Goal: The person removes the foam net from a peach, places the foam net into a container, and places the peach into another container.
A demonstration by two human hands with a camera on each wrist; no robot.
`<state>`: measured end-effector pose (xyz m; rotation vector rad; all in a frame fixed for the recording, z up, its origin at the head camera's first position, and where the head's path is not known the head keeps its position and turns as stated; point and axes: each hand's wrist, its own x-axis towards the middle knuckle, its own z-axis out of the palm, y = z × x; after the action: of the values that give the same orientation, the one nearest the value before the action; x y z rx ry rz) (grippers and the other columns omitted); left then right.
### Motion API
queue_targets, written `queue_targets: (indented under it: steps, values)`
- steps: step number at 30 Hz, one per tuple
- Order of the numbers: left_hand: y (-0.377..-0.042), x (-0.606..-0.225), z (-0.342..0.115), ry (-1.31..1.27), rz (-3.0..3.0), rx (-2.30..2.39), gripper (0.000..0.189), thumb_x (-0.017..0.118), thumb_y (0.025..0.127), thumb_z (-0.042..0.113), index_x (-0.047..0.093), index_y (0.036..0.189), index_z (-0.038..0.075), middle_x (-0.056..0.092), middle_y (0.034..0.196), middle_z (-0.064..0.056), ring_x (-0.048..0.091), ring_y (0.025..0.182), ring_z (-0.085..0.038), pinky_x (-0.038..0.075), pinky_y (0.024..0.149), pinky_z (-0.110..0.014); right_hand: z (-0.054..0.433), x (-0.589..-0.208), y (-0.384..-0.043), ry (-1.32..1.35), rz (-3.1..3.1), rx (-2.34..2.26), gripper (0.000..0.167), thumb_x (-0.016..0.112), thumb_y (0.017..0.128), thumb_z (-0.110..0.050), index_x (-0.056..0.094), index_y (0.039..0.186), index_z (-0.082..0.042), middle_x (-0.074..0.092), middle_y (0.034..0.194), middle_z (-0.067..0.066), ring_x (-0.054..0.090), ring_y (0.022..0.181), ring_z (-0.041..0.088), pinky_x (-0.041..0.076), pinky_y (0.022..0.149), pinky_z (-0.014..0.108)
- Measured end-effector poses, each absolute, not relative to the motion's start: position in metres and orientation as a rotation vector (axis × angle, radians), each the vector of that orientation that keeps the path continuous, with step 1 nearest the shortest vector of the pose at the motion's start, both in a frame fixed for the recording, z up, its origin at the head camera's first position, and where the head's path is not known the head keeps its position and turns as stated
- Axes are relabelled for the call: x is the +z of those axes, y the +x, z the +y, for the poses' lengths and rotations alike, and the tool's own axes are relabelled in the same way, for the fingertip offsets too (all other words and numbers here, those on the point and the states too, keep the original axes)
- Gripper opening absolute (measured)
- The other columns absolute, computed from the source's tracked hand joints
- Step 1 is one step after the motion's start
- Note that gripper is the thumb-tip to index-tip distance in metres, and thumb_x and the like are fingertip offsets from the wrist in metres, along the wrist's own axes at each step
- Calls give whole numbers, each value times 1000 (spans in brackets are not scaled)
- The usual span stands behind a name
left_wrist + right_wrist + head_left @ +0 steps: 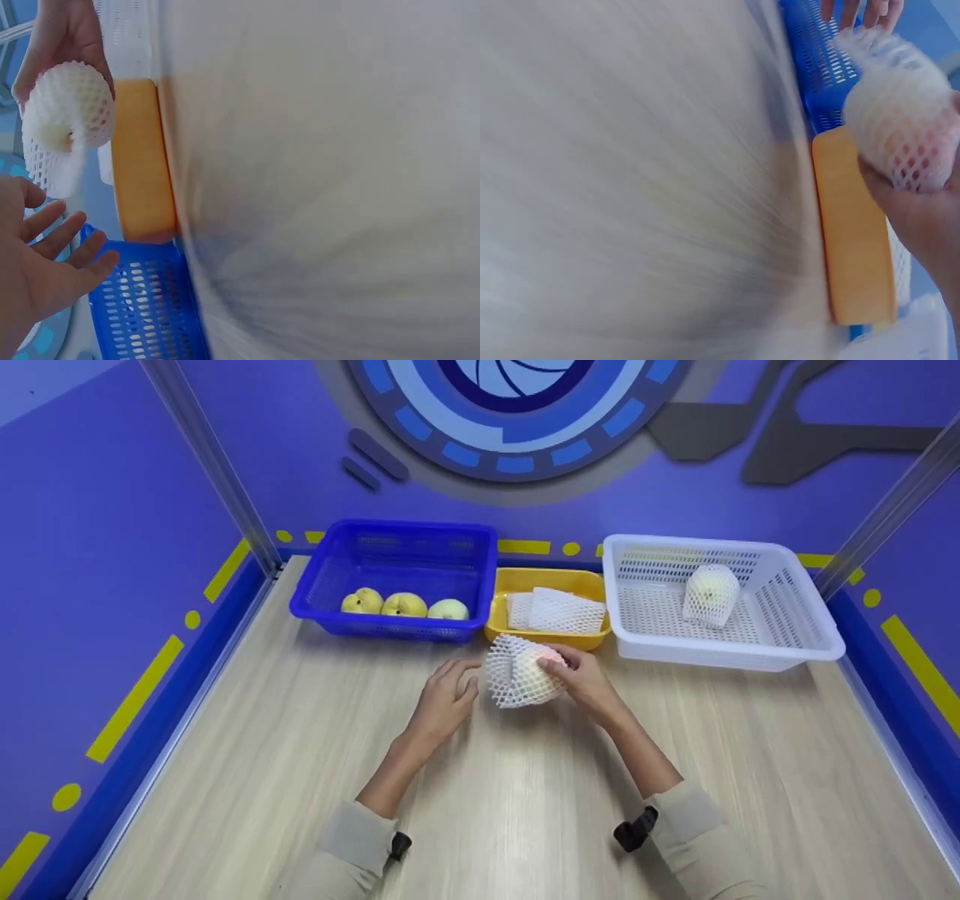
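My right hand (589,679) grips a pale round fruit (534,669) with a pinkish patch, wrapped in a white foam net sleeve (501,679). The sleeve's loose, flared end points toward my left hand (444,701). That hand holds nothing, its fingers spread and slightly bent just beside the net. A small dark hollow shows in the fruit (69,139) in the left wrist view, inside the sleeve's opening. From the right wrist view, the thumb and palm support the netted fruit (900,124) from below and behind.
A blue basket (394,624) at the back left holds two yellow fruits and one paler fruit (448,610). Flat foam net sleeves (566,611) lie in a yellow tray (551,577) in the middle. One netted fruit (711,594) stands in the white basket (727,652) on the right.
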<state>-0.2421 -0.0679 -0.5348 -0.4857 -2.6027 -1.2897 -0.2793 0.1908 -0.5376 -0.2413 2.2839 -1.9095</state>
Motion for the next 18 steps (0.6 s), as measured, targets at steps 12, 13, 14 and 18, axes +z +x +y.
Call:
queue_targets:
  steps: [12, 13, 14, 18]
  values:
    - [-233, -486, -40, -928, -2215, -1088, 25, 71, 92, 2, 71, 117, 3, 67, 119, -8, 61, 116, -21, 51, 102, -31, 191, -534, -261, -225, 1604, -2387, 57, 55, 101, -17, 38, 144, 15, 68, 110, 11, 69, 92, 16, 59, 79, 25]
    - [-233, -484, -38, -953, -2263, -1083, 28, 73, 92, 4, 70, 120, 3, 65, 122, -8, 60, 119, -22, 49, 105, -31, 190, -534, -260, -229, 1606, -2390, 56, 55, 100, -16, 39, 144, 15, 68, 110, 11, 69, 92, 16, 59, 79, 26]
    - [-232, -483, -36, -972, -2316, -1075, 32, 73, 92, 5, 69, 123, 3, 64, 126, -9, 59, 123, -23, 47, 108, -31, 190, -534, -259, -238, 1611, -2387, 56, 54, 100, -16, 39, 144, 15, 68, 111, 11, 69, 92, 17, 60, 80, 26]
    - [-232, -481, -31, -1005, -2491, -1045, 48, 78, 87, 5, 63, 133, 2, 59, 137, -13, 53, 133, -28, 42, 114, -33, 188, -534, -257, -255, 1606, -2376, 54, 53, 100, -15, 40, 143, 14, 67, 112, 11, 69, 95, 17, 59, 82, 27]
